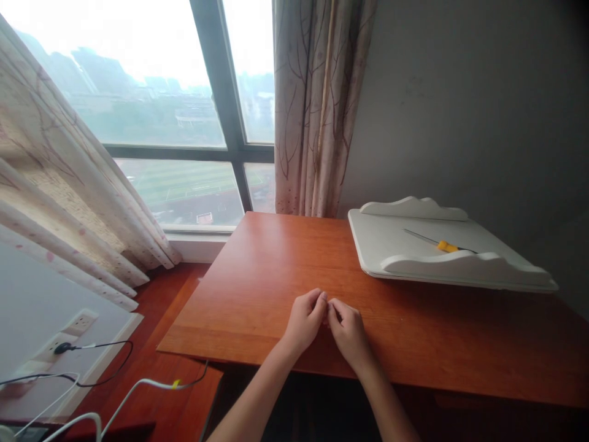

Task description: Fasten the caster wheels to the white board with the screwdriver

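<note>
My left hand and my right hand meet above the near part of a reddish-brown wooden table. Both are closed, with fingers curled inward and the thumbs and fingertips close together. Whatever they may hold between the fingertips is hidden or too small to make out. To the right lies a white board with wavy raised edges. On it rests a screwdriver with a yellow and black handle, its metal shaft pointing left.
A window and patterned curtains stand behind the table. Left of it, a power outlet holds a black plug. A white cable runs near the table's left front corner. A grey wall rises at the right.
</note>
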Motion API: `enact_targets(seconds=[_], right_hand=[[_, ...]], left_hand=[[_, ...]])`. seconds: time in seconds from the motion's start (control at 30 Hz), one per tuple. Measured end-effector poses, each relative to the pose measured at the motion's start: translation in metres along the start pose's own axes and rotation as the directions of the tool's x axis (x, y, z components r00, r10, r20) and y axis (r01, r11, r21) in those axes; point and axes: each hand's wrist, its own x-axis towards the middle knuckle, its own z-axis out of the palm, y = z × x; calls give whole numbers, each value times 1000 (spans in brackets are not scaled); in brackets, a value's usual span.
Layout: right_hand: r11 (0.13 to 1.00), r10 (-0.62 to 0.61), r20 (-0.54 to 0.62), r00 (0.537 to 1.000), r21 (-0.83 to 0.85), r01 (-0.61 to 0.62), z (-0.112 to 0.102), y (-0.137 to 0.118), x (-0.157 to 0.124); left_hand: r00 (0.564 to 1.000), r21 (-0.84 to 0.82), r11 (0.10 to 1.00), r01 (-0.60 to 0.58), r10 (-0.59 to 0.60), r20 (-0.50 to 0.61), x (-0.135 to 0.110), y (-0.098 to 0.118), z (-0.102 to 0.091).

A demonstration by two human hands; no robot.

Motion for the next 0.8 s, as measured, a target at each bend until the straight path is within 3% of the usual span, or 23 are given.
enact_targets(seconds=[0.8], right_hand=[[1000, 7, 8, 1000, 3, -7, 0, 0, 0]], left_hand=[[1000, 31, 999, -11, 11, -6, -1, 2, 0]])
